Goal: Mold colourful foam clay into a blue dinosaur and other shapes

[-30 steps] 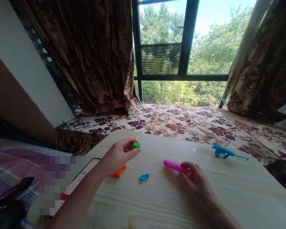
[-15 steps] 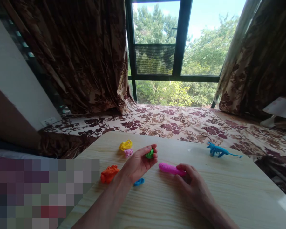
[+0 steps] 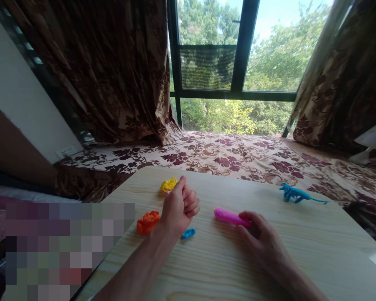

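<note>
My left hand (image 3: 182,207) is closed in a fist above the table. The green clay lump that showed in its palm half a second ago is hidden by the fingers. With thumb and fingers, my right hand (image 3: 260,232) grips the near end of a pink clay roll (image 3: 228,216) lying on the table. Left of my left wrist sits an orange clay lump (image 3: 148,222). A small blue clay piece (image 3: 188,233) lies just right of that wrist. Beyond the fist is a yellow clay lump (image 3: 168,184), with a bit of pink clay beside it, mostly covered by my hand.
A blue long-tailed animal figure (image 3: 296,194) stands at the table's far right. The light wooden table (image 3: 213,267) borders a flower-patterned cloth (image 3: 225,156) under the window. A white lamp (image 3: 374,138) is at the right. A blurred-out patch covers the lower left.
My left hand has turned over and its fingers have curled shut around the green clay. My right hand stays on the pink roll. The whole view has shifted slightly.
</note>
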`<state>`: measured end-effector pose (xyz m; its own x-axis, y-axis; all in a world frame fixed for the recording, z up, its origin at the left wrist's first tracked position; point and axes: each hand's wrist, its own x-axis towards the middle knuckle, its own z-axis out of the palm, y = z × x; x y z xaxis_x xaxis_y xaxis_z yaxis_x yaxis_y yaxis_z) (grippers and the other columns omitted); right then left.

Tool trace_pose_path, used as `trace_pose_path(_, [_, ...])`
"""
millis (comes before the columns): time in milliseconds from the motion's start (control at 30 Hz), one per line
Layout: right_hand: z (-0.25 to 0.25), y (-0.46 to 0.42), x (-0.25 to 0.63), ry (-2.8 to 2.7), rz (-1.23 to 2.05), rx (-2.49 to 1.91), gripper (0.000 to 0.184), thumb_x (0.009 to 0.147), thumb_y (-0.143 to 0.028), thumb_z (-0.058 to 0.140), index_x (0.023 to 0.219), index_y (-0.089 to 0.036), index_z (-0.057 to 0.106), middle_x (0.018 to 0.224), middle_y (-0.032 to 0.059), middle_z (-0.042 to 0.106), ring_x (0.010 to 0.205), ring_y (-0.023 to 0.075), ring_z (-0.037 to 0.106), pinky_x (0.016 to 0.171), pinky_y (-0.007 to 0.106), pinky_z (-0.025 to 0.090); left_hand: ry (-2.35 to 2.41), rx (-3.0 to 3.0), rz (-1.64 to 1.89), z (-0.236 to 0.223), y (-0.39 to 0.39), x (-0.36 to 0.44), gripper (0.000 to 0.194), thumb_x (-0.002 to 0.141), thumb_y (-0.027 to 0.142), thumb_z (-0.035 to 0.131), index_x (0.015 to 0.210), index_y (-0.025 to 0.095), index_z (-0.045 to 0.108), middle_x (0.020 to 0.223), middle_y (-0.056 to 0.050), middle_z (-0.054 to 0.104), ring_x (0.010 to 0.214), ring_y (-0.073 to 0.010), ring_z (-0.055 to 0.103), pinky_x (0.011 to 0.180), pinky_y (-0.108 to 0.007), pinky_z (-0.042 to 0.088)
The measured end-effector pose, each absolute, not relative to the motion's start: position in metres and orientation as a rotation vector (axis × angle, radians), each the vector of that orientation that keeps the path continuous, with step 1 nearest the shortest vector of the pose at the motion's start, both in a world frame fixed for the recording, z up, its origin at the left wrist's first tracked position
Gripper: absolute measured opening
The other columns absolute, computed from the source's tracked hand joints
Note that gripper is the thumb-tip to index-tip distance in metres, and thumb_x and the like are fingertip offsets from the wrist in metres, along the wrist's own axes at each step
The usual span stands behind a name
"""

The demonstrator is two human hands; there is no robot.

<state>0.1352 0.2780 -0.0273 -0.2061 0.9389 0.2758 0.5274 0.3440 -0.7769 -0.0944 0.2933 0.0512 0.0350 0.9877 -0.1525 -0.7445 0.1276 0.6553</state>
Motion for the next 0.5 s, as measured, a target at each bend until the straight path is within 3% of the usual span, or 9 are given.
trace_pose_path(100, [-0.025,0.281,0.133,-1.851,0.71,-1.307,0.023,0.079,-0.029,0.055,0.101,-0.021,0.055,0.096,0.0051,0.061,0.086,0.0195,0.059,0.077,0.031,0.047,0.613,0.441,1.345,0.053,0.293,-0.094,0.035,0.08,0.038,0.052,0.053,0.016,0.046,0.044,0.004,0.041,0.035,-0.0065,0.035,0.034,-0.018,0.028])
trace_pose_path(200, [-0.015,0.289,0.112,-1.876,0.667,-1.26,0.023,0.079,-0.026,0.055,0.101,-0.021,0.054,0.095,0.005,0.063,0.086,0.0196,0.059,0.077,0.032,0.046,0.508,0.409,1.248,0.054,0.292,-0.095,0.021,0.081,0.029,0.049,0.087,0.012,0.06,0.075,-0.007,0.06,0.061,-0.0133,0.057,0.055,-0.026,0.046])
trace_pose_path(333, [-0.003,0.302,0.061,-1.985,0.585,-1.104,0.016,0.078,-0.021,0.057,0.093,-0.021,0.058,0.089,0.0033,0.064,0.087,0.0185,0.057,0.08,0.032,0.045,0.468,0.483,1.255,0.055,0.29,-0.096,0.024,0.08,0.011,0.047,0.099,0.013,0.06,0.097,-0.011,0.061,0.08,-0.0145,0.059,0.07,-0.026,0.048])
trace_pose_path(400, [0.0,0.308,0.044,-2.024,0.591,-1.065,0.013,0.078,-0.021,0.058,0.09,-0.022,0.061,0.085,0.0021,0.065,0.085,0.0179,0.057,0.079,0.031,0.045,0.497,0.544,1.268,0.054,0.29,-0.096,0.02,0.081,0.014,0.051,0.098,0.014,0.061,0.099,-0.01,0.062,0.08,-0.0129,0.059,0.069,-0.023,0.047])
trace_pose_path(500, [0.004,0.311,0.047,-2.072,0.579,-1.029,0.016,0.078,-0.023,0.059,0.094,-0.023,0.064,0.092,0.0038,0.065,0.091,0.0199,0.056,0.084,0.034,0.044,0.599,0.633,1.314,0.049,0.291,-0.096,0.017,0.081,0.026,0.057,0.088,0.012,0.064,0.084,-0.008,0.063,0.067,-0.0089,0.056,0.061,-0.02,0.046])
